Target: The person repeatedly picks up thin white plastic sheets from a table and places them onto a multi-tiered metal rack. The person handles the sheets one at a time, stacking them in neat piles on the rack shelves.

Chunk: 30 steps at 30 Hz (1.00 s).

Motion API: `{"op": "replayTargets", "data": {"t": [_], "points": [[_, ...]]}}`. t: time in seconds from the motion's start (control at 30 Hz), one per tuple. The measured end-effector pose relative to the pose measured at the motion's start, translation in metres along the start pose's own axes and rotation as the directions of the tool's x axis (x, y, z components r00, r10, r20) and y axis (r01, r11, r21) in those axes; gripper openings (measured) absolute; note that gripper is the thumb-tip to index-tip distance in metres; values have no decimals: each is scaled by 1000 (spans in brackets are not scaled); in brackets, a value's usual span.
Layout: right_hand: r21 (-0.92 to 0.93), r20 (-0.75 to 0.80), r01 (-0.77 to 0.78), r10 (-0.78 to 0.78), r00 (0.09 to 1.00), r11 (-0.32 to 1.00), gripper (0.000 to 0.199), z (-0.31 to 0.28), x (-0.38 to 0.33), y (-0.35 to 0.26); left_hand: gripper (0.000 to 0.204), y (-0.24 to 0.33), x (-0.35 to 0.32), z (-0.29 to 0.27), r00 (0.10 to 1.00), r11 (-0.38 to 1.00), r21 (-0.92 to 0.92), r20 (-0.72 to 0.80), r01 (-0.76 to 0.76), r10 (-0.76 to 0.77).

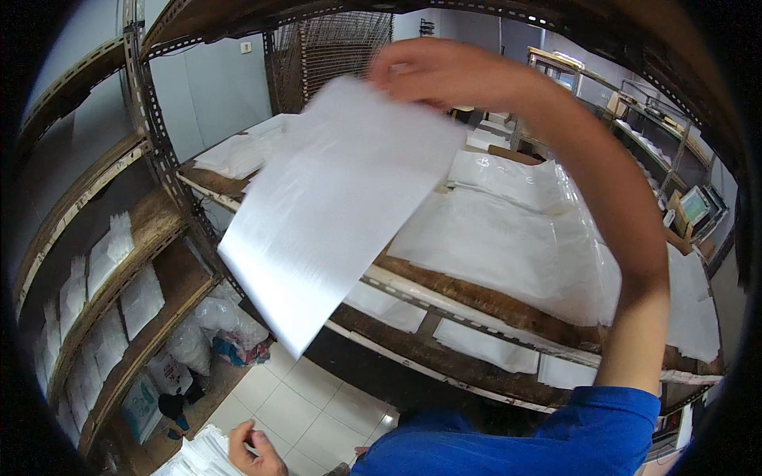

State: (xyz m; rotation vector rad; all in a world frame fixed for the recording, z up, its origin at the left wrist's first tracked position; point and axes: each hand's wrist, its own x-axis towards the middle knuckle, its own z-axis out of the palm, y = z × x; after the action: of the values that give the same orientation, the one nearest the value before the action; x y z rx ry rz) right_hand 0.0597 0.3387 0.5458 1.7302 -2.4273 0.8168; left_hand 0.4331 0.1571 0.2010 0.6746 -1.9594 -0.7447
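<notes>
My right hand (429, 73), smeared by motion, is raised high over the shelf. Its closed fingers grip the upper edge of a flat white plastic sheet (341, 198), perhaps a bag, which hangs down and to the left with a shine on its lower end. Low in the view, my left hand (255, 454) has curled fingers at the right edge of a stack of white plastic sheets (200, 457). The frame's lower edge cuts off part of that hand and stack.
Piles of clear-white plastic sheets (508, 234) lie on the shelf board ahead, with more on a lower board. A slotted metal post (163, 135) stands at left beside shelves of white packs (111, 254). Stuffed plastic bags (226, 325) sit near the tiled floor (298, 412).
</notes>
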Motion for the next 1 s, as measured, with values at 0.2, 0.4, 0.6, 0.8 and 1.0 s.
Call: {"op": "replayTargets", "data": {"t": [0.2,0.4,0.6,0.8,1.0], "points": [[170,-339,-454,485,806,874,17,-98,-132,160,22,-23,-62,71,889,983,68,418,173,-186],[20,-266,-720,698,665,693,16,-89,-197,234,24,4,-72,118,768,998,34,641,-44,12],[-270,-143,-747,742,655,608,18,-76,-203,266,23,23,-63,136,775,988,41,625,-150,92],[-421,-51,-691,745,665,588,21,-84,-212,268,24,24,-84,140,775,997,42,631,-69,27],[-587,17,-397,502,865,705,19,-93,-173,237,13,4,-109,130,748,990,134,661,-48,-53]]}}
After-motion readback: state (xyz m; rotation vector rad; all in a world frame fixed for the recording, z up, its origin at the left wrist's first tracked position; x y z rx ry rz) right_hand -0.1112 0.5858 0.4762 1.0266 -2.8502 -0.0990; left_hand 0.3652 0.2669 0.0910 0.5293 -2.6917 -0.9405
